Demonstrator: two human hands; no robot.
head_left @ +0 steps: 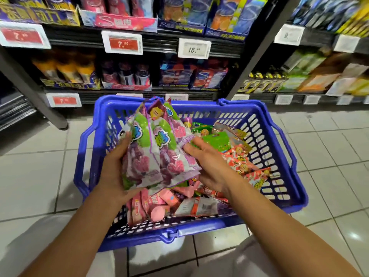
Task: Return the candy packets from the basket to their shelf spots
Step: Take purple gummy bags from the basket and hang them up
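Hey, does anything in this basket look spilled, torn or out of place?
Nothing looks spilled or torn. The packets lie jumbled in the basket, flavours mixed. Both hands hold a purple bunch.

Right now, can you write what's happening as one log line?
left hand: holds purple-and-green plastic candy packets | right hand: steadies them | blue plastic basket: on tiled floor, still holds packets
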